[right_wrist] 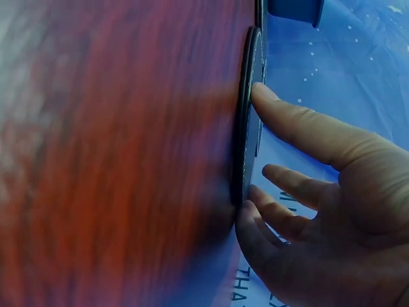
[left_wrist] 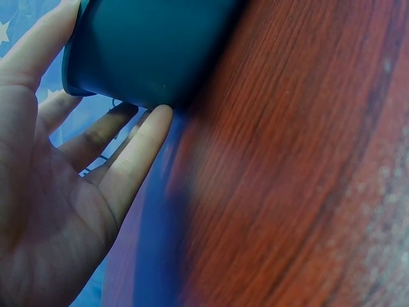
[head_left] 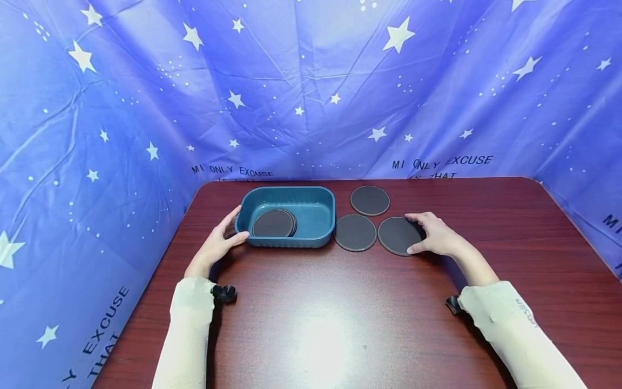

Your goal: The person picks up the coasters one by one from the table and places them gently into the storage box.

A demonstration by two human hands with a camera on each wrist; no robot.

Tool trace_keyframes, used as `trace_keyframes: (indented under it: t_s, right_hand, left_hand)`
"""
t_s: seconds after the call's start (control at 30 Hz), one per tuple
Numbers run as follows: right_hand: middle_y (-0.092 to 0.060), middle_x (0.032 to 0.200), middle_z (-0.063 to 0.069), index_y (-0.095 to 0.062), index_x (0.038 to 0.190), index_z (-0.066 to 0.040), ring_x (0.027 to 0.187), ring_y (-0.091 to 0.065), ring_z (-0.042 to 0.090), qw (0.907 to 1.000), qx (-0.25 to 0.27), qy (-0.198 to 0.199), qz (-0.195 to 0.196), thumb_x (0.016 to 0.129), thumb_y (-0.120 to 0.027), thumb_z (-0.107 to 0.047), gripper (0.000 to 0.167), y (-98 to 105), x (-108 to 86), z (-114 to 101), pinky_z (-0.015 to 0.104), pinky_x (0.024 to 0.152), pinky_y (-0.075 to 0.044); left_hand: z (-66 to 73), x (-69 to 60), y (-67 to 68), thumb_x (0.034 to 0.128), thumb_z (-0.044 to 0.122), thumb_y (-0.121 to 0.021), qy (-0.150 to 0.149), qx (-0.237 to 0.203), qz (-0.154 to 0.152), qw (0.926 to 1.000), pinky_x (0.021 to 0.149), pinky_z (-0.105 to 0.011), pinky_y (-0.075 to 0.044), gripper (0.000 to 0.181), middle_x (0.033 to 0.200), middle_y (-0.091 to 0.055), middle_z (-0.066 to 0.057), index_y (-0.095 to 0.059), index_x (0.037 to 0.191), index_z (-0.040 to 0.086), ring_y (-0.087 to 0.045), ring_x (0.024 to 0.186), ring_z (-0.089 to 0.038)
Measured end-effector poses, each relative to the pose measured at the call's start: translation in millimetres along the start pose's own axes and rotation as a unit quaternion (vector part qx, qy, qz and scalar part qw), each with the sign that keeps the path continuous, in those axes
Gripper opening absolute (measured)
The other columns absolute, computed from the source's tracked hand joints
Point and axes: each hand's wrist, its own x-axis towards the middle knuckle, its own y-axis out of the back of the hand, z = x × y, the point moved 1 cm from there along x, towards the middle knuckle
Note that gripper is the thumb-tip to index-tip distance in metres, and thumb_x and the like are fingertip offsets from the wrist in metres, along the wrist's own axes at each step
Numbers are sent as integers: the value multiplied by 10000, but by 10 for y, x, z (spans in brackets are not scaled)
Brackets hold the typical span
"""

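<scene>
In the head view a teal rectangular container (head_left: 318, 242) stands toward the back left of the table. Several stacked dark round coasters (head_left: 273, 223) lie in its left part. My left hand (head_left: 217, 244) touches the container's left end, thumb at the near corner, fingers extended along the side. To the right, my right hand (head_left: 439, 236) holds a dark round coaster (head_left: 396, 236) by its edge, with the thumb on the near side and fingers on the far side. This coaster (right_wrist: 246, 128) lies flat at table level. Beside it are a second coaster (head_left: 355, 233) and, behind, a third coaster (head_left: 370, 200).
The dark red wooden table (head_left: 311, 302) has a bright glare spot near its front. A blue curtain (head_left: 311, 81) with white stars hangs along the back and sides. A black wrist camera (head_left: 224, 294) sits by the left sleeve, another camera (head_left: 454, 305) by the right.
</scene>
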Motion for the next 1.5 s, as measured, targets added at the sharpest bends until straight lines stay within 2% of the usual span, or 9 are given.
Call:
trace_keyframes:
  t_s: [0.17, 0.7, 0.8, 0.9, 1.0, 1.13, 1.23, 1.33, 1.5]
  right_hand:
    - [-420, 1361, 345, -440, 1433, 61, 1195, -406, 482, 9998, -160, -81, -34, 669, -890, -196, 924, -8, 9, -42, 625, 963, -345]
    - [-323, 1382, 368, -309, 1505, 13, 1260, -312, 523, 9986, 260, -420, 175, 699, -853, -68, 976, 0, -17, -72, 690, 1015, -294]
    - [-366, 1339, 380, -307, 1490, 55, 1233, -345, 490, 9978, 385, -476, 264, 722, -823, -27, 930, 11, -20, -52, 643, 1011, -335]
    - [-466, 1237, 366, -346, 1443, 113, 1123, -451, 444, 9964, 444, -540, 470, 745, -788, 7, 834, 23, -31, -9, 483, 918, -430]
    - [-527, 1150, 329, -389, 1404, 135, 967, -547, 335, 9926, 671, -762, 659, 781, -741, 27, 723, 36, -52, 37, 303, 740, -460]
    - [-540, 1183, 323, -428, 1394, 120, 853, -588, 101, 9828, 1275, -1113, 733, 839, -661, 41, 608, 57, -78, 73, 223, 605, -481]
    - [-529, 1228, 356, -429, 1393, 140, 781, -576, -39, 9756, 1711, -1181, 711, 865, -620, 58, 567, 69, -91, 95, 208, 622, -532]
    - [-548, 1194, 344, -413, 1385, 179, 761, -581, -69, 9680, 2132, -1108, 719, 878, -596, 80, 548, 81, -97, 115, 184, 662, -561]
    - [-619, 1001, 42, -395, 1382, 211, 787, -606, -28, 9533, 2737, -1018, 769, 900, -591, 84, 536, 115, -105, 141, 171, 707, -576]
  left_hand:
    - [210, -92, 1, 968, 218, -658, 49, -33, -64, 10000, 1166, -575, -318, 818, 1531, -383, -258, -159, 1615, 202, -398, 1401, -434]
    - [227, -89, -21, 968, 221, -659, 63, -24, -54, 10000, 1181, -588, -285, 810, 1523, -391, -258, -170, 1613, 195, -385, 1406, -431]
    - [226, -88, -24, 969, 218, -657, 85, -48, -63, 9999, 1159, -561, -331, 810, 1517, -399, -254, -168, 1614, 200, -409, 1390, -421]
    - [226, -87, -26, 971, 218, -655, 104, -42, -78, 9999, 1131, -532, -370, 809, 1517, -405, -246, -165, 1614, 201, -429, 1380, -408]
    - [229, -86, -24, 971, 218, -654, 107, -36, -77, 9999, 1119, -519, -384, 806, 1516, -408, -243, -167, 1614, 198, -436, 1374, -403]
    - [238, -88, -19, 971, 210, -653, 90, -53, -75, 9999, 1126, -529, -370, 804, 1511, -410, -248, -170, 1613, 192, -435, 1371, -410]
    - [242, -92, -14, 972, 210, -652, 114, -46, -74, 9999, 1145, -550, -347, 804, 1509, -406, -253, -169, 1614, 197, -420, 1381, -419]
    - [244, -94, -12, 972, 216, -650, 145, -27, -66, 9999, 1159, -571, -328, 801, 1513, -396, -256, -170, 1613, 205, -401, 1393, -430]
    - [240, -97, -8, 971, 215, -654, 109, -63, -62, 9999, 1162, -581, -324, 806, 1524, -387, -257, -168, 1614, 204, -392, 1401, -436]
